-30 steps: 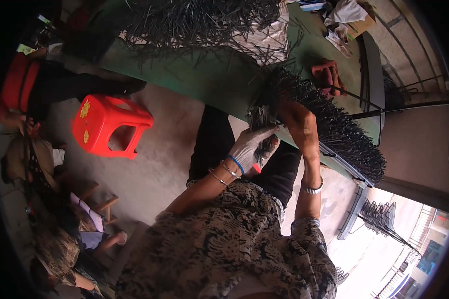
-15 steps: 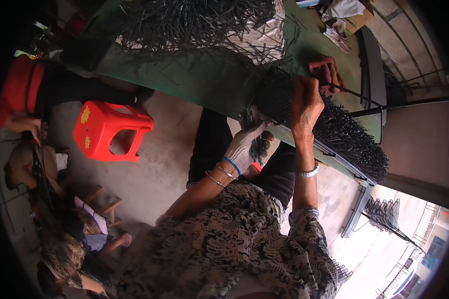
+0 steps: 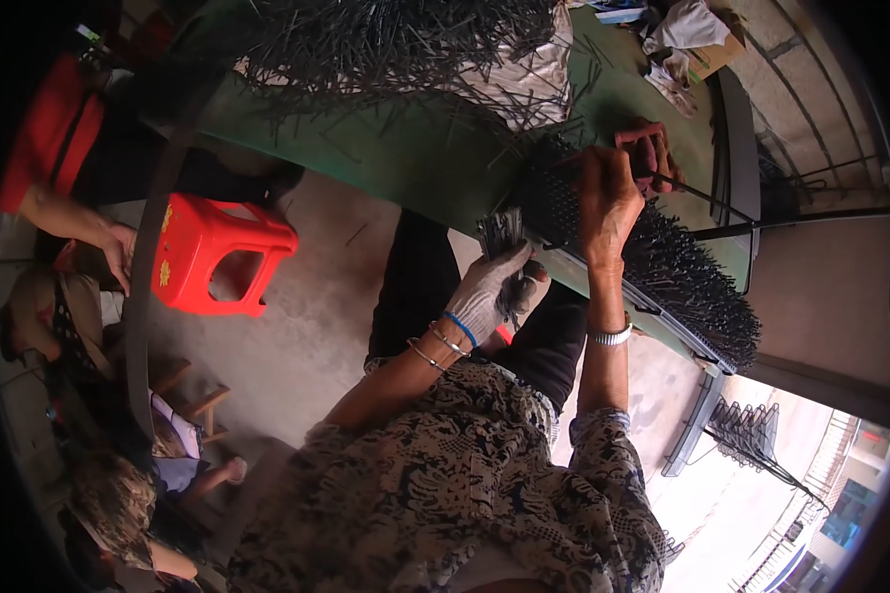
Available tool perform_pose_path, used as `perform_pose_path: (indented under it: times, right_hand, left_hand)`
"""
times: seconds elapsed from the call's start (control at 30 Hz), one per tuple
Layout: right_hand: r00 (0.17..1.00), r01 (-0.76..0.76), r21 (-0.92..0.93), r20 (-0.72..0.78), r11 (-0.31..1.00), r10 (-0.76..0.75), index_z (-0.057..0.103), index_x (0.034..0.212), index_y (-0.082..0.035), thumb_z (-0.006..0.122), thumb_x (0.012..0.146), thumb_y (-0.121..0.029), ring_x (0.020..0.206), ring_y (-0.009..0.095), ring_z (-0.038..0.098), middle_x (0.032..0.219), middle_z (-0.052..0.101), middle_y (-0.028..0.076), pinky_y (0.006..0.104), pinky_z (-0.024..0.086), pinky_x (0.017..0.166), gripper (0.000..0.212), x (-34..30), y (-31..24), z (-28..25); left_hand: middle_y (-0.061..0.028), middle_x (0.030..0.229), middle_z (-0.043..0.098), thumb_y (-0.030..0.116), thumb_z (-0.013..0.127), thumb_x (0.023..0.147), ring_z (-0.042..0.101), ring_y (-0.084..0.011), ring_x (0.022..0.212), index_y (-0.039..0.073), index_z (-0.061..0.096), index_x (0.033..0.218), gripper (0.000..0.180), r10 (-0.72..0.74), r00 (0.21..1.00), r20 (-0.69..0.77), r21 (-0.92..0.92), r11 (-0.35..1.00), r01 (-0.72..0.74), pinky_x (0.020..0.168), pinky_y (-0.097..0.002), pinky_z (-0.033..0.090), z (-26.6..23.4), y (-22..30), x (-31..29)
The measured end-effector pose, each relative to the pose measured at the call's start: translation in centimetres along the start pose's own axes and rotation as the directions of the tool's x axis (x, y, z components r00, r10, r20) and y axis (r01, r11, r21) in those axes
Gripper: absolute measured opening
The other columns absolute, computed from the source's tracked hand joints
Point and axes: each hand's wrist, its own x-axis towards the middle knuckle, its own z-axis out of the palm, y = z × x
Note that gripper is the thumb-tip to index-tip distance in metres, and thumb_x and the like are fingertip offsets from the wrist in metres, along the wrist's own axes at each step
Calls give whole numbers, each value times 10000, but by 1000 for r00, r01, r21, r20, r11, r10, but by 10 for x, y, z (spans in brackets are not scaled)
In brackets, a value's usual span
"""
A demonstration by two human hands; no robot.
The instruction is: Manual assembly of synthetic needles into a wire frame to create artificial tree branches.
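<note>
My left hand (image 3: 487, 295), in a pale knitted glove with some fingertips bare, is closed around a bundle of short thin black strips (image 3: 502, 231). It is just off the green table's near edge. My bare right hand (image 3: 611, 210) is closed in a pinch over a dark board (image 3: 546, 203) with rows of small holes. Whatever is between its fingertips is hidden. To the right of that hand, many black strips (image 3: 702, 277) stand upright, packed densely along the board.
A large heap of loose black strips (image 3: 396, 44) lies on a white sack (image 3: 524, 84) on the green table (image 3: 356, 158). Reddish gloves (image 3: 653, 148) lie beyond my right hand. A red stool (image 3: 193, 262) stands left, near another person's hand (image 3: 119, 249) and a long dark band (image 3: 148, 296).
The bundle in my left hand has turned more upright, its strips fanned above the fingers. My right hand stays almost in place. At left, the other person's arm and the dark band have shifted rightward.
</note>
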Motion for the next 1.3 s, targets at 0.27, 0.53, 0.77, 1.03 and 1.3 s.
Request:
perform_pose_path:
  times: [0.27,0.53,0.77,1.03,1.3]
  right_hand:
    - [999,36,-70,-5,997,-36,639,992,-24,623,945,-91,644,64,579,750,665,47,252,492,629,84,-2,-5,-4]
    - [975,208,-310,137,928,-173,682,946,-93,649,879,-118,794,264,655,881,665,97,369,508,706,79,-2,5,-1]
    - [964,229,-477,235,849,-128,710,954,-127,666,883,-192,921,311,613,981,606,110,392,504,733,105,-4,-7,1]
    - [655,-446,117,719,888,234,647,946,23,672,880,-112,805,117,594,794,623,52,279,466,731,152,-25,-15,-44]
    - [667,-521,236,712,820,219,624,901,-3,616,885,-48,640,84,515,777,611,28,238,427,578,48,-31,-16,-48]
  left_hand:
    - [-84,740,677,276,636,963,561,-110,474,56,662,1044,236,11,1000,11,-27,1000,-11,403,-226,439,0,-1,-4]
    - [-59,713,672,280,658,949,547,-101,459,68,693,1014,224,-17,998,-63,0,1000,17,394,-219,426,7,2,-4]
    - [-64,714,678,261,688,929,532,-97,442,75,705,1010,203,-3,999,-54,28,1000,4,387,-220,414,11,5,-4]
    - [-84,718,686,230,715,909,565,-113,451,68,691,956,170,-19,998,-56,89,996,24,387,-228,417,20,9,-7]
    - [-85,781,694,301,650,952,637,-152,576,72,666,1007,237,-8,999,53,13,1000,8,454,-253,486,6,1,10]
